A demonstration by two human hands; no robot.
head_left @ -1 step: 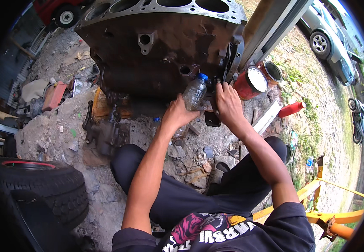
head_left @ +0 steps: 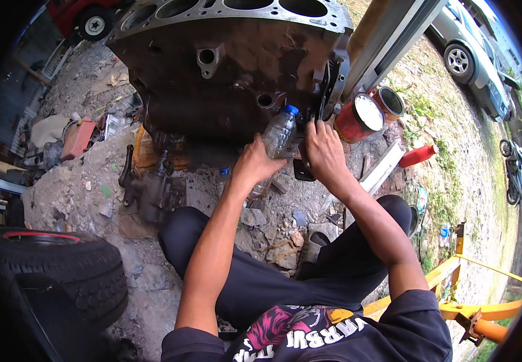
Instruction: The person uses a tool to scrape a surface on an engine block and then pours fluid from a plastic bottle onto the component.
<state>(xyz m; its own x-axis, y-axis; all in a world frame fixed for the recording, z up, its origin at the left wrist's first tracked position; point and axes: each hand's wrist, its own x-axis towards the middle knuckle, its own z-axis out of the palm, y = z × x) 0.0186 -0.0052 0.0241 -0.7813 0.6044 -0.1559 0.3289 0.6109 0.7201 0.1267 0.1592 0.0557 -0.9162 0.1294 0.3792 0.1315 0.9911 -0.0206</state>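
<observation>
In front of me stands a large, dark brown engine block (head_left: 176, 90) with round bores along its top. My left hand (head_left: 256, 161) is closed around a clear plastic bottle (head_left: 278, 134) with a blue cap, tilted beside the block's lower right part. Close to the right of it, my right hand (head_left: 324, 151) has its fingers bent together at the block's lower right edge. What those fingers grip is mostly hidden. Just below them shows a dark, flat piece with a rounded end (head_left: 302, 171); whether the hand holds it I cannot tell.
Two open cans, one red (head_left: 357, 117) and one brownish (head_left: 389, 102), stand right of the block by a post (head_left: 387, 48). A red bottle (head_left: 419, 155) lies farther right. Tires (head_left: 62, 271) are at lower left, a yellow frame (head_left: 484, 312) at lower right. Stones litter the ground.
My right hand has shifted slightly to the left, covering more of the dark flat piece. The left hand and the bottle look nearly the same.
</observation>
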